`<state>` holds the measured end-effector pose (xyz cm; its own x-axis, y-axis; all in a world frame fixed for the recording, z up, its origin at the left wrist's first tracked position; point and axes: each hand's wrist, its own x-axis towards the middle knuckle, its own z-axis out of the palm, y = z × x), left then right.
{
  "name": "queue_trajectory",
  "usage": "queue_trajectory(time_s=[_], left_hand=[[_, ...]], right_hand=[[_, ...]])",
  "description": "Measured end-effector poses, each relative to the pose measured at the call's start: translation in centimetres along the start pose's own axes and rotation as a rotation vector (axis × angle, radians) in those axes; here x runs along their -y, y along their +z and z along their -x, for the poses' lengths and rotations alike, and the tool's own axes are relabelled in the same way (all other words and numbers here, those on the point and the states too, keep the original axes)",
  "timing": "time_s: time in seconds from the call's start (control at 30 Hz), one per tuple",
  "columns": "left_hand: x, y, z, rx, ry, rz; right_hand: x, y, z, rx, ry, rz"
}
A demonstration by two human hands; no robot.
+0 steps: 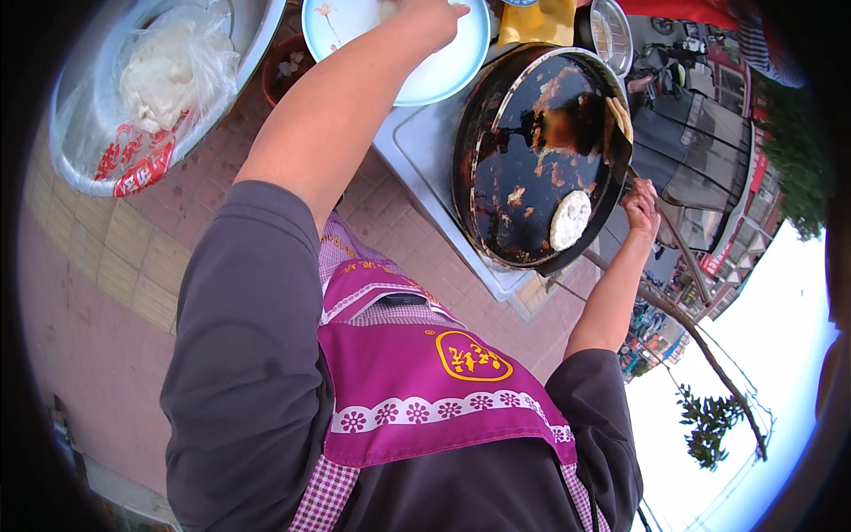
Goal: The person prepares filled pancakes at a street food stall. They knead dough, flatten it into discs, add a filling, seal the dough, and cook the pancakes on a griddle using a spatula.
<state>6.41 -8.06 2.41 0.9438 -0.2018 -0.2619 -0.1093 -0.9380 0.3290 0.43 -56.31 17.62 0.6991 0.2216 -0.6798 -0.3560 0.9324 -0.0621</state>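
My left hand (435,23) is over a white plate (442,76) with a blue rim, cut off partly by the top edge. A pale lump, perhaps dough, lies beside it; whether my fingers hold anything cannot be seen. My right hand (641,207) is closed around the long handle of a metal spatula (685,256), whose dark blade (619,149) is at the right rim of a round, oiled griddle pan (508,173). Browned flatbreads (618,118) stand on edge by the blade. A pale flatbread (570,221) lies flat in the pan's lower right part.
A large metal basin (256,63) at upper left holds dough (159,83) in a clear plastic bag. A brown bowl (272,70) is partly behind my left arm. The pan sits on a metal stand (415,143). A wire-mesh strainer (611,36) and yellow packet (537,23) are beyond it.
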Motion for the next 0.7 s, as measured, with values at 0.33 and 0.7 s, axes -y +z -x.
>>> queue_trajectory(time_s=[0.33,0.7], left_hand=[[-1.5,-1.4,-1.3,0.242,0.016,-0.216],[0.4,-0.5,-2.6,0.284,0.046,-0.244]], right_hand=[[-5.7,-7.7,1.3,-0.055,0.116,0.205],[-17.2,-21.2,13.7,-0.257,-0.121,0.49]])
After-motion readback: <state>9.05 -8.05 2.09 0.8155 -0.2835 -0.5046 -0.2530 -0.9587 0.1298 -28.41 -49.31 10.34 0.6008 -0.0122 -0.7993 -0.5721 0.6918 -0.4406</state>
